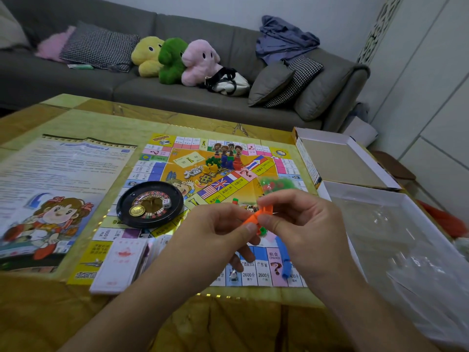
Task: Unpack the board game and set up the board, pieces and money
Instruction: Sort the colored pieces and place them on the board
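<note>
above the near edge of the board [162, 174], a small orange piece [256, 215] is pinched between the fingers of the left hand [215, 232] and the right hand [304, 224]. on the surface the board is already unfolded, with the roulette wheel [149, 204], standing figures [227, 151] and a stack of money [119, 265] laid out on it. a bag of small pieces [275, 185] is judged unsorted, so piece setup seems only partly done. the open box [340, 163] is lying just beside the board.
</note>
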`<state>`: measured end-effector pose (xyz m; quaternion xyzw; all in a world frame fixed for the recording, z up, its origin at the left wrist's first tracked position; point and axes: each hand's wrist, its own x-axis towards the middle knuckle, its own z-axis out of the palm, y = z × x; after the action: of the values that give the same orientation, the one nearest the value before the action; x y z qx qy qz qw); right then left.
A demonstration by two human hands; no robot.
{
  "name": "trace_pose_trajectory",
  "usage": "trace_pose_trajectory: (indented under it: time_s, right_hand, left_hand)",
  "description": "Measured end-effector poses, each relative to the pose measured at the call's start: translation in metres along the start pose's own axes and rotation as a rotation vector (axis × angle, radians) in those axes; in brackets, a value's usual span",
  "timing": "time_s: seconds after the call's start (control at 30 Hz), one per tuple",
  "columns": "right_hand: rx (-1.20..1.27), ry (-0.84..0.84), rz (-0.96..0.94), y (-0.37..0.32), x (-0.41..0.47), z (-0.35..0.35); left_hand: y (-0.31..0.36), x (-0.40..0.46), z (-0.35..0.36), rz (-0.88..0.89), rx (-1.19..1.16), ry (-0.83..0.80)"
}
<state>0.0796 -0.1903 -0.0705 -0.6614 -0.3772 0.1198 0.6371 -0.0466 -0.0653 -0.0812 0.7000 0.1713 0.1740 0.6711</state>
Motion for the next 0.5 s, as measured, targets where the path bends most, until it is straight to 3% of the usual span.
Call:
trace_pose_trajectory:
  time_s: [0.23,0.5]
  right_hand:
    - [0.070,-0.087,0.102,-0.0007,0.0039,-0.0026]
    - [0.098,-0.074,0.205,0.0009,0.0044,-0.0029]
  left_hand:
    - [-0.0033,-0.0003,-0.0012,0.040,0.083,-0.005]
    - [-0.0095,-0.0026,0.0053,0.156,0.320,0.131]
